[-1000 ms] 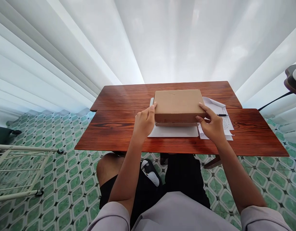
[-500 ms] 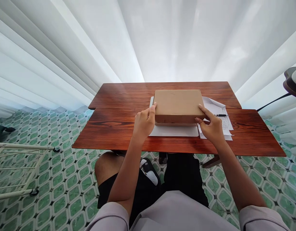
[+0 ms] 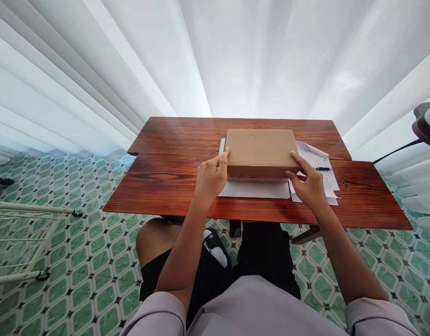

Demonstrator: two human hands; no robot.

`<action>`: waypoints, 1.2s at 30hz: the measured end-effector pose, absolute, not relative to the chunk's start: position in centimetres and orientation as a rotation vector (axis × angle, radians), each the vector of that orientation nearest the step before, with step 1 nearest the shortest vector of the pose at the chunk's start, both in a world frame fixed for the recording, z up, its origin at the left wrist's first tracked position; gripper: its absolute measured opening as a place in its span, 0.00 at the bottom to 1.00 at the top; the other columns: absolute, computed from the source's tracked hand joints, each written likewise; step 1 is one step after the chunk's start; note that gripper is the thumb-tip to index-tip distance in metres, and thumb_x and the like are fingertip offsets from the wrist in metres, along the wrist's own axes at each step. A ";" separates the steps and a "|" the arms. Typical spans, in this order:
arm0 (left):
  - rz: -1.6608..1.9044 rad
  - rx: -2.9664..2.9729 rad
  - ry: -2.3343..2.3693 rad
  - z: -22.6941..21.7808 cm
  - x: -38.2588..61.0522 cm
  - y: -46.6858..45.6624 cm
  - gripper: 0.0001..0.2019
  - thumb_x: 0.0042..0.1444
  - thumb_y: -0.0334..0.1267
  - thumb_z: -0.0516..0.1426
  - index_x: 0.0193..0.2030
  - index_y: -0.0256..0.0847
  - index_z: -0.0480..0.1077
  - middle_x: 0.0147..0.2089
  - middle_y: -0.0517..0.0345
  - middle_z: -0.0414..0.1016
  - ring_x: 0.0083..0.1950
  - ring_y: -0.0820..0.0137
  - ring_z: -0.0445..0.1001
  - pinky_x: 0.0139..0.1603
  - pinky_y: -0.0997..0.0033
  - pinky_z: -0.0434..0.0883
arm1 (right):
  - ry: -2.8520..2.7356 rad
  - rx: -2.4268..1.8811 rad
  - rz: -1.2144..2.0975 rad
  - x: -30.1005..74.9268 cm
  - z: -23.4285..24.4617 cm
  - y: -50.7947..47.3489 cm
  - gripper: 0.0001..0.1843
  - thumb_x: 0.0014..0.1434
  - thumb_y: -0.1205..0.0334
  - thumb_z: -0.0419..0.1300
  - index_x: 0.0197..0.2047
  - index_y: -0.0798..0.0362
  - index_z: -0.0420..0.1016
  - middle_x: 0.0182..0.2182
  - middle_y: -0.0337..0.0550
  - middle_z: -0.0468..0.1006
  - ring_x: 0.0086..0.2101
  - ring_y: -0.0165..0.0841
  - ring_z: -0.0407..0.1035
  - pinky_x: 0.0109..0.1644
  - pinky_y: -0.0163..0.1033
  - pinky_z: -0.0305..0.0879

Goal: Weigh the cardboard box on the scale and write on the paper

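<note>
A closed brown cardboard box (image 3: pixel 260 148) is gripped between my two hands over the table. My left hand (image 3: pixel 211 175) is closed on the box's left end, thumb on top near the edge. At the right end, my right hand (image 3: pixel 308 179) pinches the near corner, thumb low and fingers along the side. Beneath the box lies a flat whitish-grey object (image 3: pixel 255 190), mostly covered, so its kind does not show. Beside it are sheets of paper (image 3: pixel 330 184) with writing, partly behind my right hand. A dark pen (image 3: pixel 322 168) rests on them.
The reddish-brown wooden table (image 3: pixel 159 186) has stepped side edges. White curtains (image 3: pixel 236 56) hang behind it. A cream metal rack (image 3: pixel 29 238) on casters stands at the left on green tiles. A dark curved object (image 3: pixel 425 123) juts in at the right.
The camera view has shifted slightly. Both hands keep the same hold on the box, which stays over the flat whitish-grey object.
</note>
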State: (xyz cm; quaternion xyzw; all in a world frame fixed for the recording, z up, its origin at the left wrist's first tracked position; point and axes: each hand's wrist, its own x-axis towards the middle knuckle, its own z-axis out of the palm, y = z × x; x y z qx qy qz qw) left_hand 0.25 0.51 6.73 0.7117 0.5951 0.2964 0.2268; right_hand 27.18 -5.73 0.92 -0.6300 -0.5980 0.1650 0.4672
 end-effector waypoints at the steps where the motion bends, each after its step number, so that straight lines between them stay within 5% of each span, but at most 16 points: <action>1: 0.820 1.954 1.614 6.6 0.1 0.5 0.27 0.72 0.49 0.40 0.65 0.46 0.72 0.61 0.48 0.77 0.60 0.58 0.75 0.59 0.61 0.66 | -1.480 -1.548 0.412 27.3 1.0 -5.7 0.32 0.63 0.53 0.62 0.69 0.46 0.68 0.62 0.46 0.73 0.55 0.40 0.73 0.53 0.46 0.81; 5: 0.883 1.910 1.485 5.9 -1.2 0.9 0.27 0.72 0.49 0.39 0.68 0.47 0.68 0.64 0.54 0.75 0.62 0.63 0.75 0.63 0.63 0.67 | -1.594 -1.557 0.412 27.9 1.2 -5.8 0.32 0.66 0.49 0.59 0.71 0.45 0.63 0.66 0.47 0.68 0.60 0.41 0.69 0.57 0.50 0.78; 9: 1.078 1.856 1.513 5.4 -3.6 1.2 0.27 0.72 0.49 0.40 0.70 0.44 0.65 0.53 0.52 0.82 0.51 0.67 0.80 0.54 0.67 0.74 | -1.615 -1.584 0.027 27.7 1.9 -6.4 0.28 0.67 0.50 0.57 0.68 0.48 0.65 0.64 0.53 0.68 0.64 0.46 0.63 0.62 0.57 0.71; 14: 1.384 2.029 1.486 6.6 -6.2 0.3 0.23 0.72 0.46 0.42 0.58 0.40 0.73 0.42 0.54 0.81 0.41 0.70 0.79 0.45 0.69 0.75 | -1.676 -1.279 -0.434 24.9 3.3 -8.0 0.12 0.68 0.66 0.50 0.48 0.49 0.74 0.39 0.48 0.76 0.43 0.39 0.71 0.51 0.48 0.68; 21: 1.864 2.675 0.723 9.5 -7.1 -2.8 0.12 0.66 0.35 0.47 0.38 0.41 0.71 0.26 0.57 0.71 0.28 0.70 0.71 0.31 0.66 0.69 | -2.301 -0.726 -0.296 17.9 4.0 -8.1 0.05 0.66 0.67 0.55 0.36 0.53 0.69 0.28 0.42 0.73 0.32 0.33 0.64 0.38 0.41 0.60; 27: 1.612 2.921 -0.141 9.4 -4.2 -6.9 0.18 0.63 0.41 0.51 0.23 0.45 0.72 0.24 0.58 0.65 0.24 0.72 0.66 0.21 0.65 0.60 | -2.557 -0.391 0.034 12.2 1.2 -7.1 0.17 0.69 0.67 0.50 0.27 0.52 0.64 0.25 0.39 0.67 0.27 0.30 0.58 0.32 0.40 0.55; 32: 1.252 2.938 -0.461 4.7 -0.9 -9.9 0.16 0.58 0.33 0.54 0.20 0.46 0.72 0.25 0.56 0.63 0.26 0.71 0.67 0.23 0.67 0.59 | -2.753 -0.187 0.183 9.1 -2.1 -7.2 0.14 0.57 0.61 0.68 0.25 0.52 0.68 0.25 0.34 0.69 0.27 0.27 0.59 0.32 0.36 0.60; 36: 0.806 2.926 -0.561 -0.6 0.9 -12.1 0.08 0.49 0.35 0.57 0.21 0.46 0.72 0.23 0.58 0.49 0.22 0.71 0.53 0.22 0.67 0.51 | -2.789 -0.211 0.046 7.5 -4.6 -7.9 0.19 0.47 0.58 0.74 0.20 0.49 0.67 0.21 0.29 0.69 0.25 0.25 0.57 0.29 0.32 0.60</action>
